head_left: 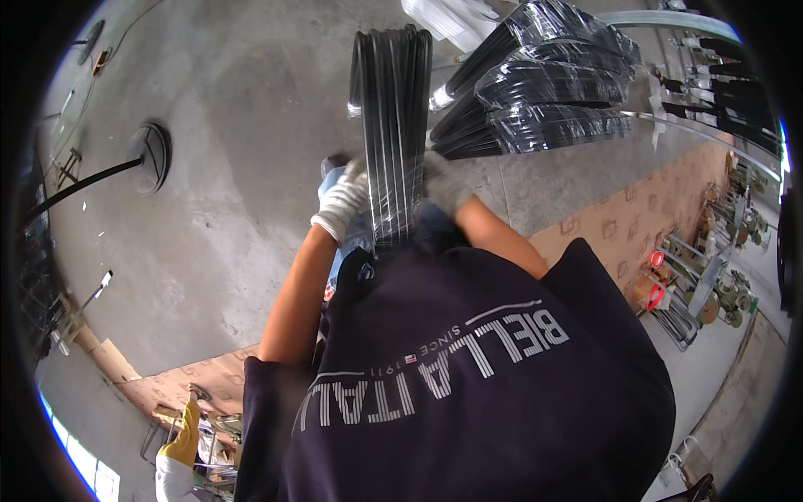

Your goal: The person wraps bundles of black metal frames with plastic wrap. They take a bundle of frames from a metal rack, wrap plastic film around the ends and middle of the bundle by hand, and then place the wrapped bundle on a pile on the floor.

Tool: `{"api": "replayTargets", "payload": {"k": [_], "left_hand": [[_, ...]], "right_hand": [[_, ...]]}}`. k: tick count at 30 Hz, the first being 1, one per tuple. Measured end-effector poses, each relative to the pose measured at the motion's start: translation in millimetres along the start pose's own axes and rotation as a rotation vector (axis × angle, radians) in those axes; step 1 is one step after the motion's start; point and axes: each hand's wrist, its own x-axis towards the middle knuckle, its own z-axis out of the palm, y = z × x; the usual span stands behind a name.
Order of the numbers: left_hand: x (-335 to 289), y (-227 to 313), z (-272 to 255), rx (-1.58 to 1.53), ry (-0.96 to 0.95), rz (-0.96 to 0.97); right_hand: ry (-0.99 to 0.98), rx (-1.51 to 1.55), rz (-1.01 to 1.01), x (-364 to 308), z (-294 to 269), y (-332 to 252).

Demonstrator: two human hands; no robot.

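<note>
Left hand point(343, 203): in a white knit glove, fingers curled and pressed against the left edge of the black strip bundle point(391, 125), gripping it. Right hand point(445, 186): in a grey glove, closed against the right edge of the same bundle, directly opposite the left hand; individual fingers are blurred, but the hand wraps the edge.

Black strip bundle: long, narrow, glossy, bound in clear film, held between both hands. It runs from the person's chest away over the concrete floor point(234, 151), its far end rounded and topmost in view. Its near end meets the dark printed shirt point(468, 368).

Stacked bundles point(535, 84): several more film-wrapped black bundles of the same kind, lying fanned out just right of the held bundle's far end, not touching it as far as can be seen.

Pale sheet material point(443, 21): white, beyond the held bundle's far end, partly cut off by the frame.

Round floor base point(150, 155): dark disc with a black hose or rod leading off it, well to the left of the held bundle.

Patterned cardboard point(619, 217): brown sheet on the floor, right of the held bundle, below the stacked bundles.

Metal rack with fittings point(703, 284): far right of the held bundle, detail too small to tell.

Another person point(180, 456): yellow and white clothing, low left, well apart from the held bundle.
</note>
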Motion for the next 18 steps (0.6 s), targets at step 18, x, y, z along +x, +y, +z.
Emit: {"api": "replayTargets", "payload": {"k": [18], "left_hand": [[-62.8, 147.0, -92.7, -0.222, 0.164, -0.399]], "right_hand": [[-0.825, 0.318, 0.182, 49.0, 167.2, -66.9]]}}
